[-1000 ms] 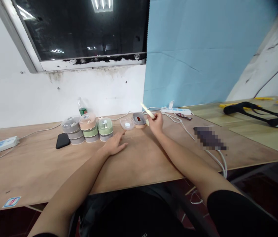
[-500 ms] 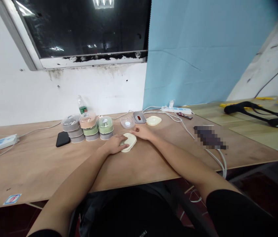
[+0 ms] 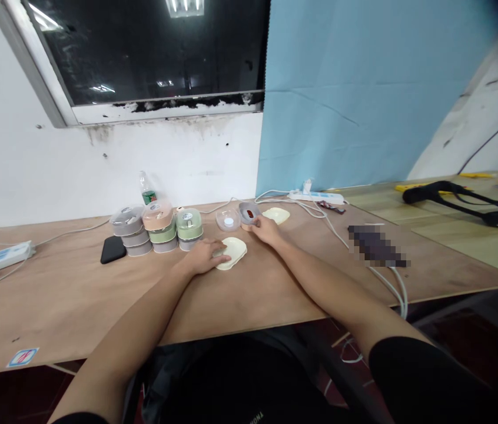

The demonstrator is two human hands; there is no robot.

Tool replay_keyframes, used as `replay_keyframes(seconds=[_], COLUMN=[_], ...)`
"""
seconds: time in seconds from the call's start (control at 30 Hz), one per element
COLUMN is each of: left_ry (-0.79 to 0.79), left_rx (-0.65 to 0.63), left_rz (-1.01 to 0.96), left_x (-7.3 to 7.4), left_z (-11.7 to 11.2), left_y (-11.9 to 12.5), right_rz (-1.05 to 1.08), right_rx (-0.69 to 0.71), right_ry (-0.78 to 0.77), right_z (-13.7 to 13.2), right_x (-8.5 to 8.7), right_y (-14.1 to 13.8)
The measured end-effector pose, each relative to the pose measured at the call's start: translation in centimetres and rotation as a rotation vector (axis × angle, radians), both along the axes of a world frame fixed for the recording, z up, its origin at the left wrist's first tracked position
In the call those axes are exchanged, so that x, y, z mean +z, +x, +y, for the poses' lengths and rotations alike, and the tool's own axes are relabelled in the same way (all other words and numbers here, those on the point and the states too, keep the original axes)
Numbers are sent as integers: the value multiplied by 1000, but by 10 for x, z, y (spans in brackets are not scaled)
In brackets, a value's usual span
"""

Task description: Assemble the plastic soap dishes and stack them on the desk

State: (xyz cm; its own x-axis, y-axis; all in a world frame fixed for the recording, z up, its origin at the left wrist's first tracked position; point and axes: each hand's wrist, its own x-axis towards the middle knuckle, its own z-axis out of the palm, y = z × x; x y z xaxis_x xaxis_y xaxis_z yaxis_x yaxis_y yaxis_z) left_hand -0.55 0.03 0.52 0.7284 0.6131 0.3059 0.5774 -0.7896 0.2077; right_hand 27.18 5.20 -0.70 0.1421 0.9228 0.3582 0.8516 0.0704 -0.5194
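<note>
My left hand (image 3: 206, 257) grips the left edge of a shallow cream plastic dish (image 3: 235, 252), thumb lying over its rim. My right hand (image 3: 268, 231) is at the near right edge of a grey rounded box (image 3: 249, 210), its fingers closed on the rim. Inside that box a small reddish-brown piece shows. Left of the box lies a clear plastic lid (image 3: 228, 221) with a white round spot. Behind my right hand rests a second cream dish (image 3: 278, 214). The fingertips of both hands are partly hidden.
Stacked grey, pink and green boxes (image 3: 157, 227) with clear lids stand to the left, near a black phone-like slab (image 3: 113, 249) and a plastic bottle (image 3: 146, 188). Power strips (image 3: 319, 197), white cables (image 3: 337, 232) and a pixelated dark object (image 3: 375, 245) lie on the tabletop (image 3: 249, 294).
My right hand has moved away from the cream dish, right and slightly back, onto the grey box. My left hand stays at the cream dish, which has shifted very slightly.
</note>
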Motion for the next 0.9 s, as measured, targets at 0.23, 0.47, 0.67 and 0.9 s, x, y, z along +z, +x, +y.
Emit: replay_keyframes(seconds=[0.23,0.47,0.67,0.9], left_ry=[-13,79,191,151], left_rx=[-27,44,187,358], left_rz=[23,-190,-439,-417], left_x=[-1,-2,10,16], left_z=[-6,-6,-11,-14], left_y=[1,2,3,-1], right_rz=[181,329,358,160], right_rx=[-128,83,306,386], right_ry=[235,490,409,39], right_z=[-7,-23,-29,-22], right_x=[10,18,20,11], right_y=[-4,-16,-31,-24])
